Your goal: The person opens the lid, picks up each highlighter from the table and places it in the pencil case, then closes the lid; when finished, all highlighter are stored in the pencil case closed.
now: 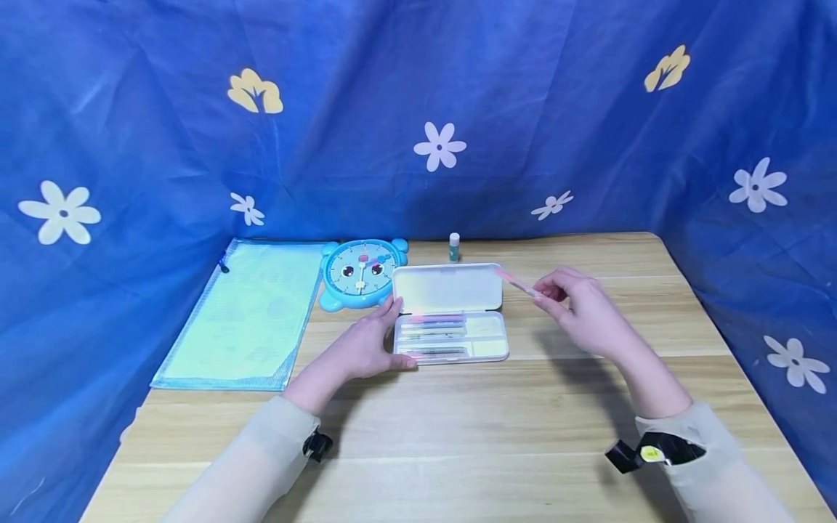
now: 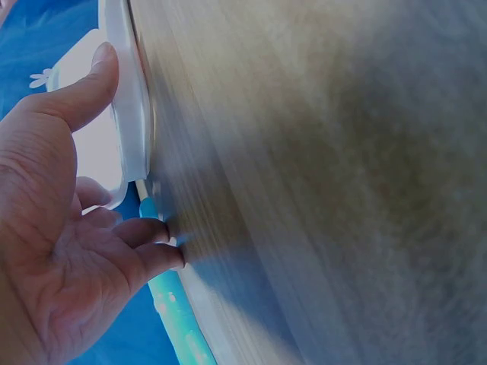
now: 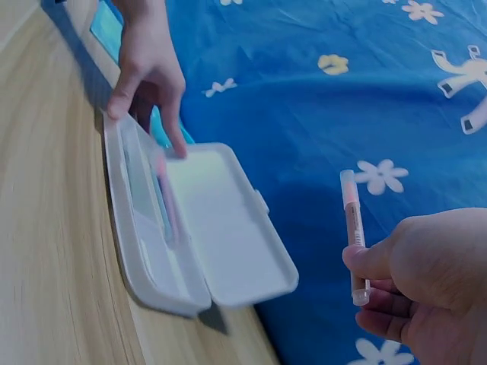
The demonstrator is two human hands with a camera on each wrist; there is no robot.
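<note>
A white pencil case lies open on the table, its lid raised at the back, with several pens in its left compartments. My left hand steadies the case at its left end: thumb on the front edge, index finger up by the lid. In the right wrist view, that left hand spans the case's end. To the right of the lid, my right hand pinches a pink-capped highlighter near its lower end between thumb and fingers. The highlighter is held above the table, apart from the case.
A blue toy clock with a face on it sits behind my left hand. Farther left lies a light-blue zip folder with a dark zip pull. A small glue stick stands behind the lid. Blue flowered cloth walls the table.
</note>
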